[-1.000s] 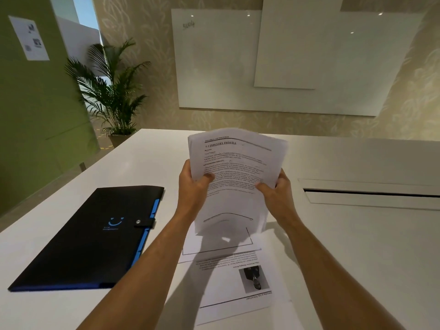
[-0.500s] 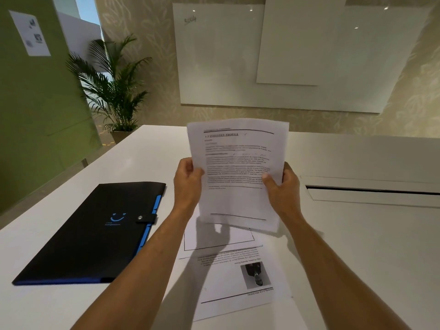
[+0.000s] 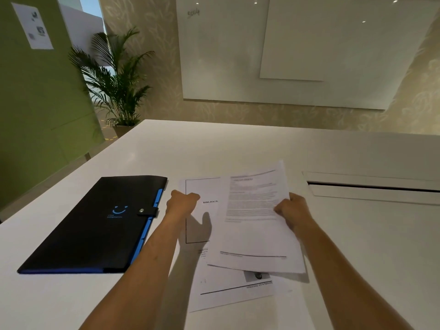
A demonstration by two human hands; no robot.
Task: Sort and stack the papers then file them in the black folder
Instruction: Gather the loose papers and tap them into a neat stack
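A closed black folder (image 3: 95, 225) with blue edges and a snap strap lies on the white table (image 3: 238, 148) at the left. My right hand (image 3: 291, 209) grips the right edge of a stack of printed papers (image 3: 254, 225), held low and nearly flat over the table. My left hand (image 3: 182, 202) is closed on the left edge of a bordered sheet (image 3: 200, 186) marked "BIBLIOGR", which lies on the table partly under the stack. Another sheet with a small photo (image 3: 226, 289) lies nearer to me, half covered by the stack.
A long slot with a raised flap (image 3: 371, 186) is set into the table at the right. A potted palm (image 3: 116, 91) stands beyond the table's far left corner, next to a green partition (image 3: 35, 103). Whiteboards (image 3: 285, 55) hang on the far wall.
The stack was held upright in both hands. It has dropped low and shifted right, now held by my right hand alone. My left hand has gone down to the bordered sheet.
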